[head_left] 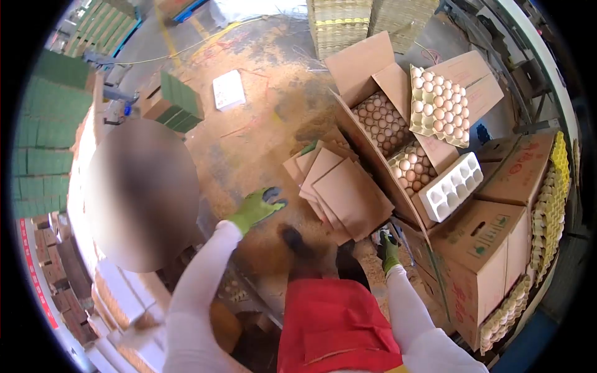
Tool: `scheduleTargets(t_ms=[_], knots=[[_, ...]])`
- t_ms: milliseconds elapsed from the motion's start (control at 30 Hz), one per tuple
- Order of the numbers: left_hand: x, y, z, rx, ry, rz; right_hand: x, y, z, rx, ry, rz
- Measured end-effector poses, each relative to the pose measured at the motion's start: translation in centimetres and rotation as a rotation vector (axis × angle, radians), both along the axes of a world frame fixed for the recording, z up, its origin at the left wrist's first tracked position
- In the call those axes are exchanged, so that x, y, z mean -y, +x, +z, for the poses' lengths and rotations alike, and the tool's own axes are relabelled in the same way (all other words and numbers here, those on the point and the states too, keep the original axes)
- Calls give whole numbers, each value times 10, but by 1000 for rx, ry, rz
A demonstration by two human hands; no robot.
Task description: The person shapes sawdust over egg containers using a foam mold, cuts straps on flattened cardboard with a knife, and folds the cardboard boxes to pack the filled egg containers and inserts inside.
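Observation:
My left hand (254,209), in a green glove with dark fingertips, reaches over the dusty floor with its fingers apart and nothing in them. Just right of it lies a fanned stack of flat cardboard sheets (348,193). My right hand (388,250), gloved alike, is low beside the big carton's near side, by the sheets' lower corner. Its fingers look curled around something small and pale that I cannot make out. The open carton (373,161) has eggs (380,121) in two compartments. A pulp tray of eggs (439,104) rests on its flaps, and a white foam egg tray (452,188) on its edge.
Closed cartons (479,239) and stacked yellow egg trays (547,205) stand at the right. More tray stacks (339,28) are at the back. A white foam block (229,90) and a carton with green sides (171,102) sit on the floor. A blurred person (143,193) is at the left.

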State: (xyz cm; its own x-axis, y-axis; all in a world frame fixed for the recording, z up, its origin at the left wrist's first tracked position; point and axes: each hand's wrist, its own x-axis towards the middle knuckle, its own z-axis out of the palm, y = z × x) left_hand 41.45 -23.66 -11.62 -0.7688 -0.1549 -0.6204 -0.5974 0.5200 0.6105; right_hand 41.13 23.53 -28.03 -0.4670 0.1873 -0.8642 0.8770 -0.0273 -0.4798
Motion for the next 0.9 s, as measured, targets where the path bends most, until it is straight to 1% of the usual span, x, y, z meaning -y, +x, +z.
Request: scheduleTargets(t_ms=[33, 67, 100, 200, 233, 300, 333, 367, 400, 467, 500, 567, 600, 667, 733, 767, 800, 833, 867, 900], knots=[[-4, -25, -35, 20, -32, 8, -19, 10, -63, -124, -62, -49], [-8, -53, -65, 37, -66, 5, -29, 10, -106, -251, -125, -93], [-13, -76, -93, 59, -100, 4, -28, 8, -118, -253, -52, -167], [-27, -132, -177, -60, -324, -170, -50, 15, -198, -302, -80, -170], [-36, -137, -193, -14, -311, -143, -45, 12, -198, -141, -154, -265], [-61, -136, -212, 91, -274, -83, -31, 17, -197, -93, -413, -376], [-76, -133, -214, 78, -289, -98, -15, 16, -194, -79, -547, -436], [-92, -120, -215, 63, -309, -111, 29, -2, -138, 122, -367, -334], [-107, -103, -213, 56, -329, -118, 97, -27, -77, 59, -62, -251], [-125, -77, -204, 17, -59, 104, 101, -1, -113, -260, 24, -272], [-135, -63, -208, 102, 45, 160, 98, 10, -117, -250, 65, -233], [-144, -46, -200, 253, 112, 202, 85, 27, -115, -244, 148, -157], [-148, -32, -208, 321, 109, 163, 74, 32, -94, -194, -13, -193], [-152, -6, -221, 376, 194, 104, 45, 47, -76, -109, -135, -112], [-149, -3, -195, 470, 240, 76, 37, 65, -52, -82, -80, -154], [-147, -1, -173, 334, 280, 184, 33, 71, -46, -60, -82, -101], [-171, 31, -222, 299, 281, 225, 23, 80, -44, -38, -85, -47], [-163, 30, -207, 279, 286, 250, 32, 76, -32, 12, -170, -112], [-142, 27, -179, 257, 267, 294, 48, 67, -15, 78, -274, -161], [-115, 22, -148, 120, 298, 431, 71, 51, 0, 18, -283, -88]])
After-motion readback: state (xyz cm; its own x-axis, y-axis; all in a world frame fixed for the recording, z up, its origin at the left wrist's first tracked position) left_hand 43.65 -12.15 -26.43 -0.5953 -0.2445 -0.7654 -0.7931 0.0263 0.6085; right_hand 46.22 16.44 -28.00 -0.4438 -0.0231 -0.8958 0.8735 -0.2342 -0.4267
